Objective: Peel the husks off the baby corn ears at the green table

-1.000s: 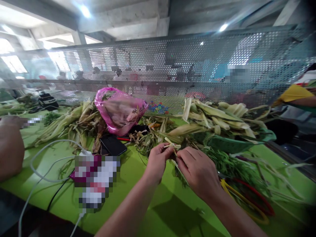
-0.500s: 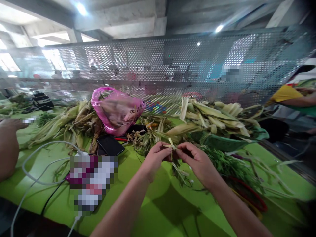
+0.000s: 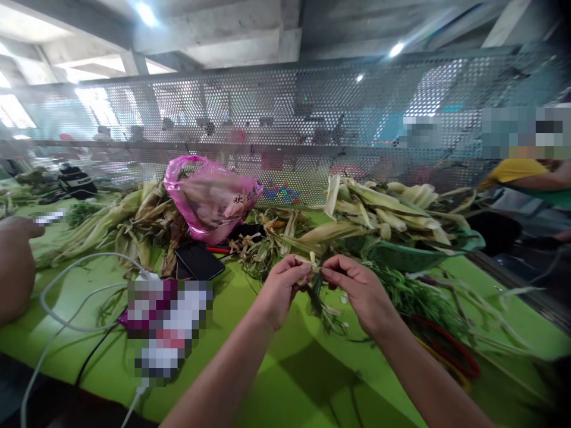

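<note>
The leaf strip (image 3: 314, 266) sits pinched between our two hands just below the centre of the view, above the green table (image 3: 276, 362). Our left hand (image 3: 282, 286) grips its pale knotted end with thumb and fingers closed on it; our right hand (image 3: 359, 286) meets it at 3 o'clock, fingertips narrowed onto the same strip. A thin tail of green stems (image 3: 322, 309) hangs from the pinch toward 6 o'clock.

Against half a second ago we see little change: the hands have stayed at the same spot, the right hand's knuckles have turned slightly and the dangling tail hangs more bunched under the pinch. A second ago the hands were lower and closer together, with the right hand covering more of the strip.

On the table, a pink plastic bag (image 3: 213, 199) lies at 11 o'clock of the hands, on a heap of corn husks (image 3: 129, 223). A black phone (image 3: 199, 261) rests at 9 o'clock, with white cables (image 3: 71, 285) curling farther out. At 2 o'clock a green basket (image 3: 414, 257) carries more pale husks (image 3: 388, 208). Red and yellow rings (image 3: 450, 356) lie at 4 o'clock among loose greens. Another person's arm (image 3: 15, 267) rests at the far 9 o'clock edge, and someone in a yellow sleeve (image 3: 520, 169) is at 2 o'clock. A perforated metal screen (image 3: 285, 119) closes the far side of the table, under a concrete ceiling with lamps (image 3: 145, 13).
</note>
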A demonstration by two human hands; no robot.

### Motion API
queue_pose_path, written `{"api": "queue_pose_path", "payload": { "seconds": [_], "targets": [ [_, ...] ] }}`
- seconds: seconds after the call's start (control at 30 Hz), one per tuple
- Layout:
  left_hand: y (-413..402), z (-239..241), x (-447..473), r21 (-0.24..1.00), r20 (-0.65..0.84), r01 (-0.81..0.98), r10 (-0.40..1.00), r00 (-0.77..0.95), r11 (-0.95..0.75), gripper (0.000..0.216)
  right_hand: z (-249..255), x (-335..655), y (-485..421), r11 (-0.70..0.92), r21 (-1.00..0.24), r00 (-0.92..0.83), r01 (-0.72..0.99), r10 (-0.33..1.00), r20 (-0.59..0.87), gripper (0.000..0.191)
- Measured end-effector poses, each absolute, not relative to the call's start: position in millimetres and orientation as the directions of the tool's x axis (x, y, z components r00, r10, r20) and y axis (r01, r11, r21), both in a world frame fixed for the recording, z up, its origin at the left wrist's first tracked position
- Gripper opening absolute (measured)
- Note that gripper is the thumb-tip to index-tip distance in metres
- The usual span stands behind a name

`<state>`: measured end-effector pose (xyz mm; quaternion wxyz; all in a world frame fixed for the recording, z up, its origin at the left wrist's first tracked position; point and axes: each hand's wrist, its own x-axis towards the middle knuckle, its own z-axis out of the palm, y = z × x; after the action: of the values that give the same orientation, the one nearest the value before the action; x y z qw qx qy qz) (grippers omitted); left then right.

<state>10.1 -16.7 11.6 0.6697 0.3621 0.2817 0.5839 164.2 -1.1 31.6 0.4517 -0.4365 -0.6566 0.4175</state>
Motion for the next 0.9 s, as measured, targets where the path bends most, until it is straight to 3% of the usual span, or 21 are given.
{"api": "queue_pose_path", "payload": {
  "seconds": [0.13, 0.27, 0.5, 0.73, 0.9],
  "targets": [
    [-15.3, 13.0, 5.6, 0.873, 0.171, -0.484, 0.966, 0.194, -0.057, 0.021, 34.1, 167.0, -2.5, 0.171, -0.977, -0.26, 0.125, 0.956, 0.134, 0.024],
    [-13.5, 12.9, 5.9, 0.931, 0.176, -0.353, 0.959, 0.223, -0.089, 0.029, 32.2, 168.8, -1.7, 0.058, -0.998, -0.254, -0.039, 0.965, 0.066, 0.031],
    [-12.1, 8.6, 8.0, 0.962, 0.23, -0.208, 0.932, 0.282, -0.174, 0.027, 24.5, 167.8, 0.4, 0.3, -0.945, -0.105, 0.128, 0.952, 0.288, 0.022],
    [-17.9, 14.2, 6.8, 0.966, 0.241, -0.176, 0.909, 0.339, -0.191, 0.026, 22.3, 165.6, 1.3, 0.254, -0.967, -0.019, 0.029, 0.967, 0.254, 0.018],
    [-15.6, 12.7, 4.6, 0.967, 0.254, -0.046, 0.92, 0.299, -0.252, 0.021, 29.5, 171.2, 2.0, 0.336, -0.922, -0.092, 0.191, 0.942, 0.324, 0.022]
  ]
}}
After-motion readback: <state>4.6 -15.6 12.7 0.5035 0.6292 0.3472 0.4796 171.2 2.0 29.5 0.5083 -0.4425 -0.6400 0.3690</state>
